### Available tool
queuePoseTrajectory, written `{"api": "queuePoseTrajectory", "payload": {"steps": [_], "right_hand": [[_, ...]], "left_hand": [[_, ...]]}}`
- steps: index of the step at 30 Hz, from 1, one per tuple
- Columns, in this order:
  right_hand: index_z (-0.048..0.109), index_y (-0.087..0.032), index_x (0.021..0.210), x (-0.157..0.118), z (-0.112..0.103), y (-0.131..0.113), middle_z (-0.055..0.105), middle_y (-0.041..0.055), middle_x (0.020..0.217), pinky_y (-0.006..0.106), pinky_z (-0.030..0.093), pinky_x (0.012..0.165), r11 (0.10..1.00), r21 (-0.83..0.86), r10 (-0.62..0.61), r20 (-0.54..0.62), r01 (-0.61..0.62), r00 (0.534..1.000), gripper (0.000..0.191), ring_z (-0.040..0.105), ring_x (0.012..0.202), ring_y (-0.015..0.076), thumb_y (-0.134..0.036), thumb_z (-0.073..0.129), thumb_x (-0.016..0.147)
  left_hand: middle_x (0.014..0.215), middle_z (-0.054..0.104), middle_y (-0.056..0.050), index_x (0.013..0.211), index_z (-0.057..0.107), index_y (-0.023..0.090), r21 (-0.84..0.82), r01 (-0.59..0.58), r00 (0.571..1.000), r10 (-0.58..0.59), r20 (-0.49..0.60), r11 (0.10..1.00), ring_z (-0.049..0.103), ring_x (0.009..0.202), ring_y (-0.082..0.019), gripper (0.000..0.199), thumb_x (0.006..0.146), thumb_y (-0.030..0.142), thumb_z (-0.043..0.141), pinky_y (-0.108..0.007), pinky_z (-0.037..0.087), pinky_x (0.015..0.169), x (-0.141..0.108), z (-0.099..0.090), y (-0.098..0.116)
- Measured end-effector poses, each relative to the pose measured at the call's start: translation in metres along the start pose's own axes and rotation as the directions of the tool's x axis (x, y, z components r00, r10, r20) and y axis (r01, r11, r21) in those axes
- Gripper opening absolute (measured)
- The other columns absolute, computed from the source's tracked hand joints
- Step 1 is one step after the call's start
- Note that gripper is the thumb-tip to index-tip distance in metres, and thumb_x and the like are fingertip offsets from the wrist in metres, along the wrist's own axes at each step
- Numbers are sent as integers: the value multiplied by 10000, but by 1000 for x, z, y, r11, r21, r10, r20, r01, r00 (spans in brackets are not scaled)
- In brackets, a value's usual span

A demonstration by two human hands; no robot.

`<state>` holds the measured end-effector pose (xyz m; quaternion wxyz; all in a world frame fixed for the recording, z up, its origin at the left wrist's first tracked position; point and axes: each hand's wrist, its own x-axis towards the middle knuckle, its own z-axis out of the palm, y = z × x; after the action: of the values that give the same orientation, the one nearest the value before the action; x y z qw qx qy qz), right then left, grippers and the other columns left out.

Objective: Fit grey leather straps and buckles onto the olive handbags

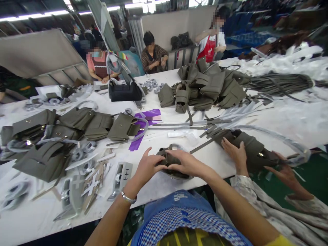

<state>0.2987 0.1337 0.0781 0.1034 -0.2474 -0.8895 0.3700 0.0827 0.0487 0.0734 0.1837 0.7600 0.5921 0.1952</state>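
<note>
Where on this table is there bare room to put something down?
The mostly bare table shows at right, between the strap bundle and the curved grey tube; a smaller patch lies between the purple sheet and the H-marked tape dispenser. Bags crowd the left and far middle.

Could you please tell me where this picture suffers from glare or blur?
Head view: overhead strip lights glare at the top; grey rolls at lower left look smeared; blue material at upper right looks soft; the left hand and right hand look clearer.
</note>
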Motion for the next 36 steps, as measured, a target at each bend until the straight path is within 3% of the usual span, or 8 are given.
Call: {"api": "queuePoseTrajectory", "payload": {"steps": [4, 7, 15, 20, 24, 28, 32, 36], "right_hand": [[679, -219, 1056, 13, 5, 0, 595, 88, 1220, 349, 419, 989, 986, 107, -124, -64, 131, 990, 291, 536, 1144, 214, -400, 674, 828], [699, -224, 875, 12, 2, 6, 638, 39, 1161, 405, 308, 1091, 977, 106, -180, -46, 184, 983, 154, 556, 1116, 196, -371, 666, 841], [661, -230, 831, -23, 13, 20, 696, -20, 793, 463, 217, 1139, 997, 58, 51, 75, -56, 996, 192, 629, 798, 166, -314, 513, 921], [673, -239, 959, -25, 19, -9, 713, 12, 903, 512, 177, 1139, 993, 14, 115, 76, -116, 990, 200, 633, 892, 215, -396, 577, 881], [677, -245, 978, -11, 22, -55, 706, 33, 969, 354, 434, 916, 985, 137, 102, 6, -102, 995, 254, 618, 952, 219, -444, 546, 891], [623, -213, 836, -5, 29, -65, 622, -7, 634, 250, 449, 625, 909, 308, 341, -157, -282, 927, 370, 574, 581, 141, -468, 382, 953], [623, -203, 986, 2, 46, -41, 533, -39, 527, 257, 426, 572, 858, 249, 511, -342, -449, 788, 356, 535, 501, 146, -459, 379, 943], [611, -180, 1084, 21, 71, -10, 599, -24, 589, 266, 451, 614, 836, 201, 547, -226, -511, 806, 311, 572, 525, 142, -380, 440, 918]], "left_hand": [[830, 733, 3, 948, 690, 262, 80, -64, 996, 58, 69, 995, 665, 792, -181, 182, 834, 398, 648, -507, 107, 1170, 3, -14, 21], [855, 736, 4, 961, 698, 279, 68, -31, 993, 23, 115, 997, 659, 848, -200, 230, 788, 430, 694, -526, 94, 1163, -3, -21, 19], [855, 735, -8, 874, 728, 280, 99, 200, 974, -209, 85, 975, 639, 874, -222, 159, 788, 410, 694, -459, 345, 1037, -40, -31, -16], [837, 716, -23, 885, 728, 238, -213, 221, 975, -213, 59, 952, 642, 773, -181, 185, 848, 382, 618, -274, 480, 718, -48, -36, -23], [808, 687, -19, 917, 713, 201, -500, 112, 994, -91, 66, 859, 619, 680, -139, 191, 829, 358, 648, -250, 495, 675, -31, -34, -20], [937, 683, -43, 1190, 582, 191, -686, 65, 992, -121, -35, 725, 649, 824, -159, 371, 844, 315, 626, -282, 530, 767, -8, -10, -49], [1045, 645, -58, 1145, 624, 212, -419, 15, 1000, -11, 12, 908, 624, 877, -167, 338, 811, 247, 655, -298, 515, 795, 10, 37, -91], [950, 617, -30, 1099, 654, 226, -248, -45, 995, 66, 75, 968, 595, 814, -164, 304, 798, 260, 678, -285, 487, 748, 22, 69, -113]]}}
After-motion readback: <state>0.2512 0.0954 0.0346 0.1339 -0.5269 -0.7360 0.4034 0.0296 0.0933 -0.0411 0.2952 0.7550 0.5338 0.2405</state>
